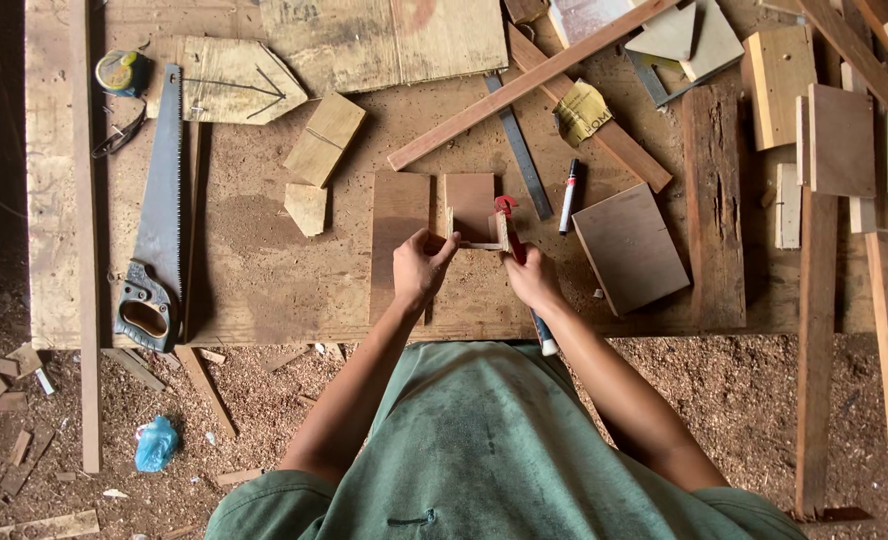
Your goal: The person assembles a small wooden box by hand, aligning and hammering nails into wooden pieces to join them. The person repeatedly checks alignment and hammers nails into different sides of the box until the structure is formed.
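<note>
Your left hand (pixel 419 268) pinches the small wooden frame (pixel 476 238) on the workbench (pixel 264 290); your right hand (pixel 532 278) grips a red-headed hammer (pixel 512 232) against its side. Judged step: nailing the joint; next calls for steady bracing. Beyond: marker (pixel 570 195), steel ruler (pixel 520 150).

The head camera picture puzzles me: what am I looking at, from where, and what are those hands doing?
It is one view from a camera worn on a person's head, looking straight down at a wooden workbench. No machine: two bare hands. The left hand steadies a small wooden frame piece; the right hand holds a red-headed tool against it. Around lie a handsaw, a tape measure, a marker, a metal ruler and wood offcuts. Sawdust covers the floor.
</note>
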